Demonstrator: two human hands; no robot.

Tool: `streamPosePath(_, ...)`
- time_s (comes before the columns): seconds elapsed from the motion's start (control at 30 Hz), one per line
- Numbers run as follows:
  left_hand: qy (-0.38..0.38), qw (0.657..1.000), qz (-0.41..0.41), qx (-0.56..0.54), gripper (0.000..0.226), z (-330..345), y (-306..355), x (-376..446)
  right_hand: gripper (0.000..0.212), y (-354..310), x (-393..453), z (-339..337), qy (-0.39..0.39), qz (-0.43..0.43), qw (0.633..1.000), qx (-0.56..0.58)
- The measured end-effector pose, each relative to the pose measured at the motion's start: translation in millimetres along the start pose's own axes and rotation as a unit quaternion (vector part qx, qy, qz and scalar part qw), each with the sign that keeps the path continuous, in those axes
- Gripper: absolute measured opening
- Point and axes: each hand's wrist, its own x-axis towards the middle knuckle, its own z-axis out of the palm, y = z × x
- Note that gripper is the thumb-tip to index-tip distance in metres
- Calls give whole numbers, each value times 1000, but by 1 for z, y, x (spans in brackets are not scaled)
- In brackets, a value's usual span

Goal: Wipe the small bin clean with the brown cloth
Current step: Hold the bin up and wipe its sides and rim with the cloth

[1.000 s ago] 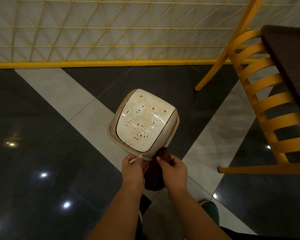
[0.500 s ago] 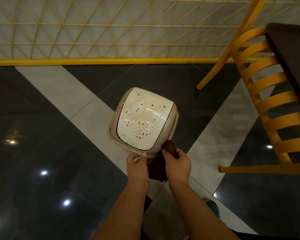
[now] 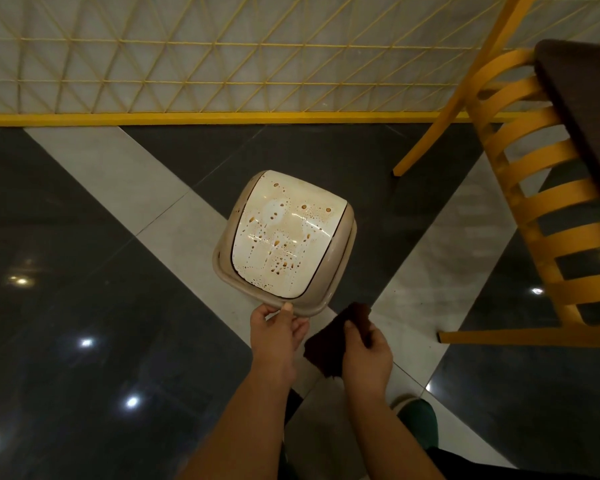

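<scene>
Clearly little is done yet — the small bin point(image 3: 284, 240) on the floor point(image 3: 94, 306) is speckled all over its lid with brown drops. My left hand point(image 3: 277, 336) pinches the bin's near rim, steadying it; my right hand point(image 3: 367, 356) grips the brown cloth point(image 3: 333, 341), just beside the bin, not touching. A yellow chair point(image 3: 534, 209) stands well to the right — nothing blocks the wipe.

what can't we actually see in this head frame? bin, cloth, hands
- Small beige plastic bin: body and inside hidden under its brown-spotted white swing lid, head view.
- Folded brown cloth: part covered by the right hand gripping it.
- Left hand: fingers curl under the bin's near rim, out of sight.
- Yellow wooden slatted chair and dark tabletop: cut off by the right edge.
</scene>
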Motion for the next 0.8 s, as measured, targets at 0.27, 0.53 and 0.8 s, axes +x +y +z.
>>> streamPosePath(0.27,22,998,18,59,10,0,-4,1,17,-5,-6,22,-46,-101,994,-15)
streamPosePath(0.53,12,1000,24,13,9,4,-5,5,12,-49,33,42,15,-34,999,21)
streamPosePath(0.8,0,1000,18,-4,13,2,-6,4,14,-15,5,27,-17,41,999,-2)
